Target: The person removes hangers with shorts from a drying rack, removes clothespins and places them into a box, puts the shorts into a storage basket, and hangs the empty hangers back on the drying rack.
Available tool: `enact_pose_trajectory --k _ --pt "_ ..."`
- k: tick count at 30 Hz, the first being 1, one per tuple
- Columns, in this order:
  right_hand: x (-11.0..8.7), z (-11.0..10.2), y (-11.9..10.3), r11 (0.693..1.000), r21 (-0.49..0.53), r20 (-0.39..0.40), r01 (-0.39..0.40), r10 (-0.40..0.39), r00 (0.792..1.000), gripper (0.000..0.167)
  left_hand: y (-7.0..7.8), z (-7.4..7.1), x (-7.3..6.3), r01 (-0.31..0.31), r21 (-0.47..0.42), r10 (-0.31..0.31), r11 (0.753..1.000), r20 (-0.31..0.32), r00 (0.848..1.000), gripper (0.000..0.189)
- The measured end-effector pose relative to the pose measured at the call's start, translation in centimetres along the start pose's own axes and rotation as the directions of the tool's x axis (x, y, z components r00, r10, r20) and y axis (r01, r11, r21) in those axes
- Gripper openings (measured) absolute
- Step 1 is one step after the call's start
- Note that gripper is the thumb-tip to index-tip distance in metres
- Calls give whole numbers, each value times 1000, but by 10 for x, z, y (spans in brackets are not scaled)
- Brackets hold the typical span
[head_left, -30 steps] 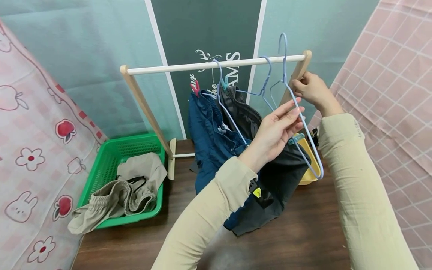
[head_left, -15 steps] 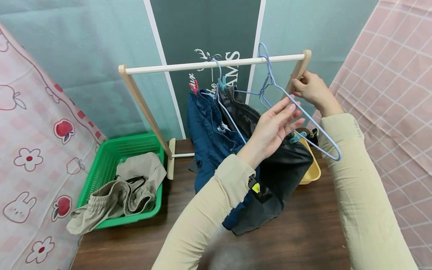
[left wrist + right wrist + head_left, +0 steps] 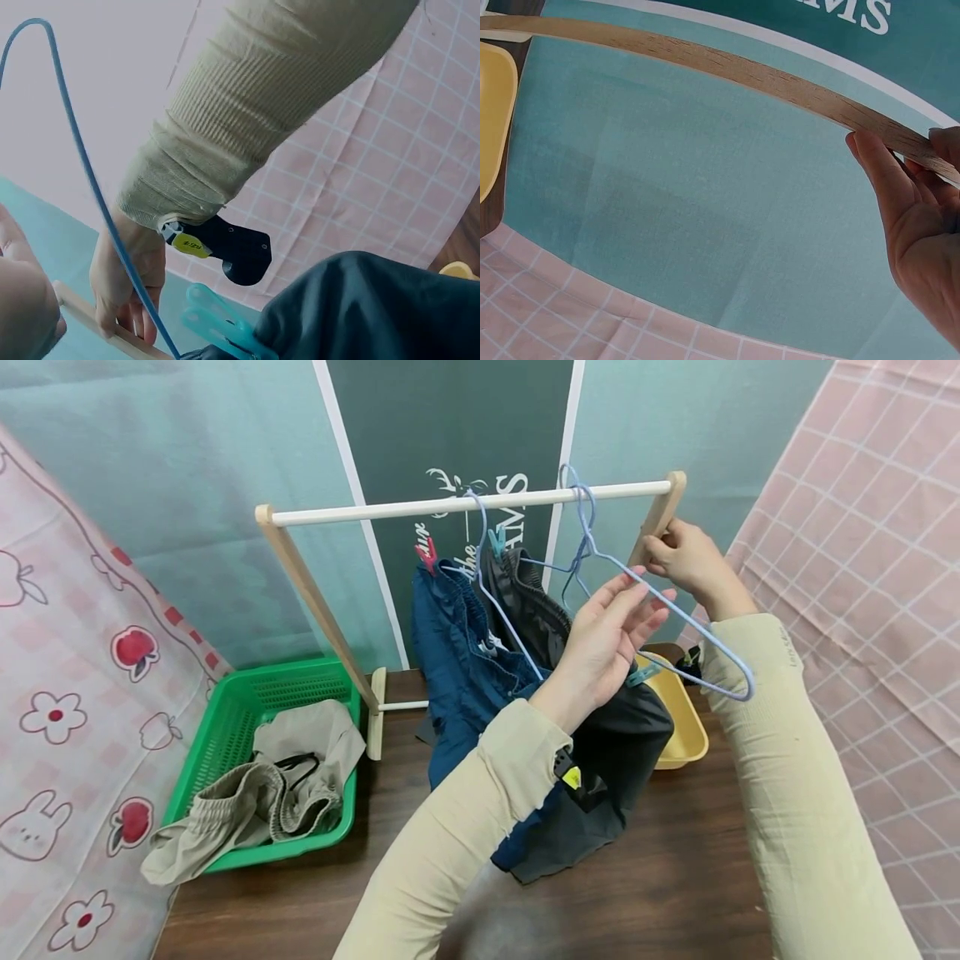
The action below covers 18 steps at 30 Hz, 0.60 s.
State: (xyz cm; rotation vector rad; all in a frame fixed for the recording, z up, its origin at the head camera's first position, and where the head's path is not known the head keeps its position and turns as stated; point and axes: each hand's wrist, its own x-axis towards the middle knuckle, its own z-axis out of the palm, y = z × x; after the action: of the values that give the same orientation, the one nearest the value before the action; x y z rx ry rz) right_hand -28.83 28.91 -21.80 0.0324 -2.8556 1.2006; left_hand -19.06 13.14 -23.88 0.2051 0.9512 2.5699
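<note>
My left hand [image 3: 611,631] pinches one arm of a light blue wire hanger [image 3: 701,631] between thumb and fingertips; its hook overlaps the white rail [image 3: 390,510]. My right hand [image 3: 693,564] grips the rack's wooden upright [image 3: 765,79] on the right side, below the rail. Close behind hangs a second blue hanger, largely overlapped. Black pants [image 3: 630,718] hang there with a teal clothespin [image 3: 217,319] at the waist. Beside them, blue pants [image 3: 457,652] hang from another hanger [image 3: 498,610] with a red clothespin [image 3: 426,556]. My left forearm hides part of both garments.
A green basket [image 3: 187,752] stands on the left with beige pants [image 3: 292,777] in it, one part over the rim. Behind the black pants on the right is a yellow bin [image 3: 686,731]. Patterned cloths hang at both sides above the dark wooden table [image 3: 675,877].
The hanger in my left hand has come down and left, its hook dropping from above the rail to rail level, while its far corner has swung right. My right hand keeps gripping the upright.
</note>
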Motion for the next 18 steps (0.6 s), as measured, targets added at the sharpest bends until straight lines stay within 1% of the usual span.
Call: enact_pose_trajectory --k 3,6,11,18 --pt "-2 -2 1 999 -27 -13 17 -18 1000 55 -3 3 -1 26 28 -26 999 17 999 36" --pt "-2 -2 1 999 -28 -16 21 -22 1000 55 -4 3 -1 41 46 -43 998 36 998 38" --pt "-2 -1 1 1000 -10 -20 24 -24 1000 55 -6 2 1 38 55 -42 998 72 997 41" --pt "-2 -1 2 999 -3 -25 35 -35 999 54 -4 -2 4 32 62 -43 998 174 984 46"
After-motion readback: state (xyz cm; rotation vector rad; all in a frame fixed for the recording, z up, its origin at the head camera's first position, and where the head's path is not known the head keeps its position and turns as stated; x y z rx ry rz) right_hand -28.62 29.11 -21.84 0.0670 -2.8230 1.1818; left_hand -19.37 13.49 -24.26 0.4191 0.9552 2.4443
